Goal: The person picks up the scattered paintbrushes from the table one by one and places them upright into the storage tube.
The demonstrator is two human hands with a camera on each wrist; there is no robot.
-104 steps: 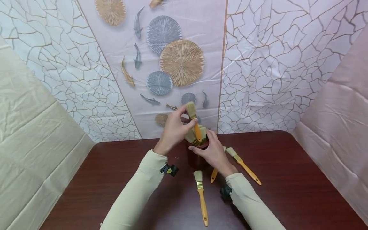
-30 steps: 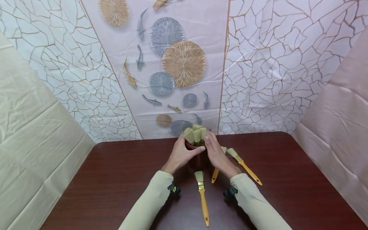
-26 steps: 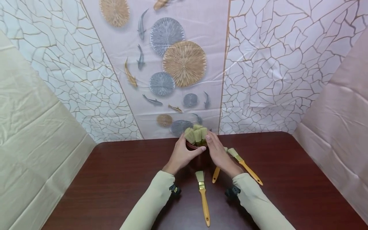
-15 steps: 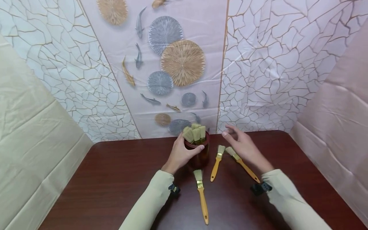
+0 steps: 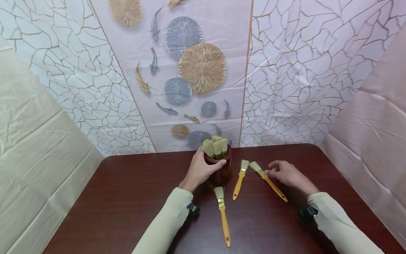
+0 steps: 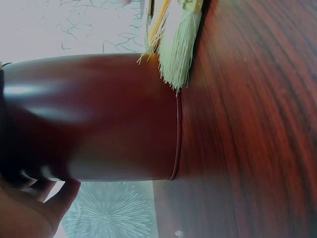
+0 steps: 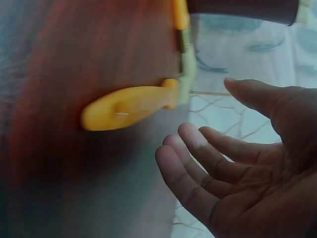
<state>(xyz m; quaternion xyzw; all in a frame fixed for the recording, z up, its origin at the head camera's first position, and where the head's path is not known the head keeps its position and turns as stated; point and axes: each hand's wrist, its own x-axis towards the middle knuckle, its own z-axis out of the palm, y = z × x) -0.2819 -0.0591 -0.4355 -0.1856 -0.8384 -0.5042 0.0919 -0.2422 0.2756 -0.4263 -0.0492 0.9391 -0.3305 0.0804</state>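
My left hand (image 5: 200, 168) grips the upper rim of a dark red-brown cup (image 5: 226, 169), thumb across its near side and fingers behind. Several paintbrushes (image 5: 217, 148) stand in the cup, pale bristles up; their handles are hidden inside. In the left wrist view the cup (image 6: 99, 119) rises from the wooden surface, its base on the table. My right hand (image 5: 288, 174), fingers loosely bent and thumb apart, hovers beside the rightmost paintbrush (image 5: 269, 183), which lies on the table. The right wrist view shows the hand (image 7: 237, 163) holding nothing, near that brush's yellow handle (image 7: 126, 106).
A second loose paintbrush (image 5: 240, 180) lies just right of the cup. Another paintbrush (image 5: 223, 215) lies in front of it, bristles toward the cup. The dark wooden table (image 5: 127, 204) ends at a patterned cloth backdrop (image 5: 203, 106) behind, with plain cloth walls at both sides.
My left hand earlier put a paintbrush into the cup, then moved to its rim. My right hand has left the cup and moved right and down toward the rightmost brush.
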